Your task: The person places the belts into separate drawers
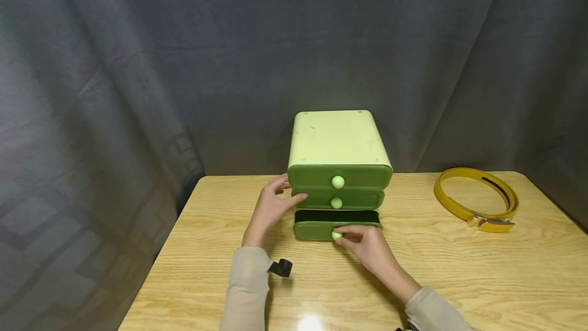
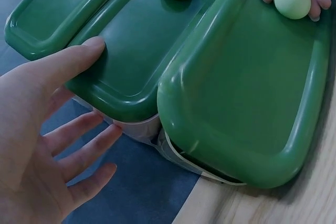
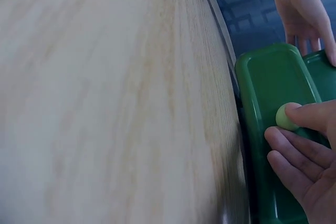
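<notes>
A small three-drawer cabinet (image 1: 339,137) with a pale green top and dark green drawer fronts stands on the table. Its bottom drawer (image 1: 310,231) is pulled partly out, and a dark inside shows above its front. My right hand (image 1: 369,252) pinches that drawer's round light green knob (image 2: 292,1) between thumb and fingers. At the cabinet's left side, my left hand (image 1: 268,211) touches the middle drawer (image 2: 136,51) with its thumb on the front face. The other fingers, fairly straight and spread, lie beside the drawer's left end. The top drawer (image 1: 308,176) sits above.
A coiled yellow belt (image 1: 443,201) with a metal buckle lies on the table's right side. The wooden table (image 1: 206,249) ends at a grey curtain (image 1: 243,65) behind the cabinet.
</notes>
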